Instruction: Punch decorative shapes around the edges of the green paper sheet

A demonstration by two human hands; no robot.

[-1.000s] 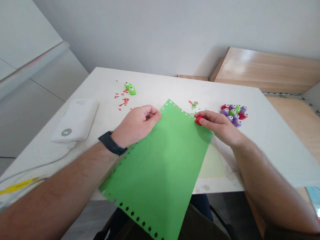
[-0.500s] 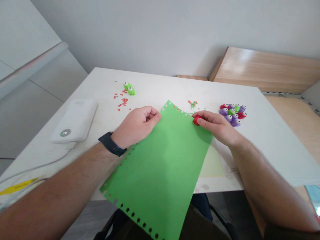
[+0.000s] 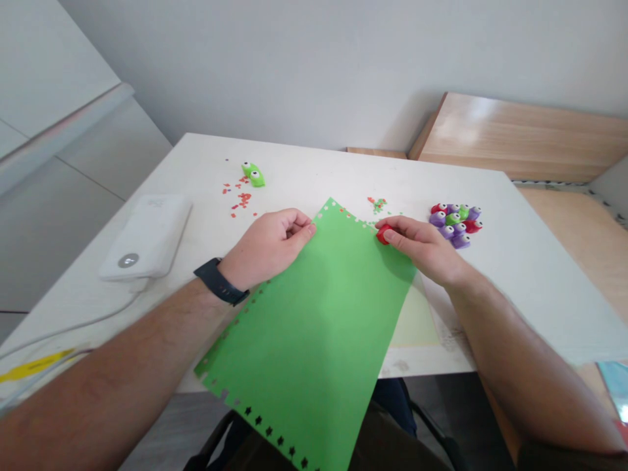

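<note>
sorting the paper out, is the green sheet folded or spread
Spread: the green paper sheet shows no crease, extending past the white table.

Bright, soft, even light fills the scene, though its source can't be told, with gentle glare on the pale wooden board (image 3: 490,134) and a soft shadow from the right hand (image 3: 424,248) on the green paper sheet (image 3: 304,340). Wide-angle distortion bends the white table (image 3: 314,170) at its edges — the bare left forearm (image 3: 112,386) blurs toward the lower frame.

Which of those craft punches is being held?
The red punch, pinched in the right hand at the edge of the green paper; the others lie on the table.
</note>
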